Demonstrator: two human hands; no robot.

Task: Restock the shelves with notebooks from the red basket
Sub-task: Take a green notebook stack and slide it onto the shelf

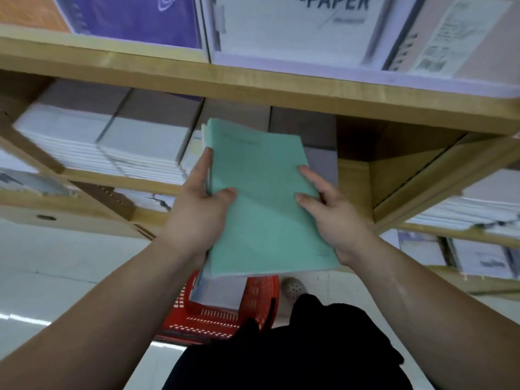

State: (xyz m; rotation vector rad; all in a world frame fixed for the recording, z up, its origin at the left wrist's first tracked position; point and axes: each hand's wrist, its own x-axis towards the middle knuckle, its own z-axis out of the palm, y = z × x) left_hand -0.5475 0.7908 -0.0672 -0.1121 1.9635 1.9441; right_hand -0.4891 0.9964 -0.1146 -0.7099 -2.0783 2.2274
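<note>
a person's left hand [197, 212] and right hand [332, 218] each keep a closed grip on the long edges of a thin, floppy stack of green notebooks [261, 198], probably light, held before the shelf's [253, 88] front edge, above the red basket [222, 313].

Both bare forearms extend forward and upward, converging toward the middle. The left hand [198, 209] is closed on the left edge of a stack of green notebooks [264, 198], thumb on top, fingers underneath. The right hand [334, 212] grips the right edge, thumb and forefinger pressed flat on the cover.
</note>
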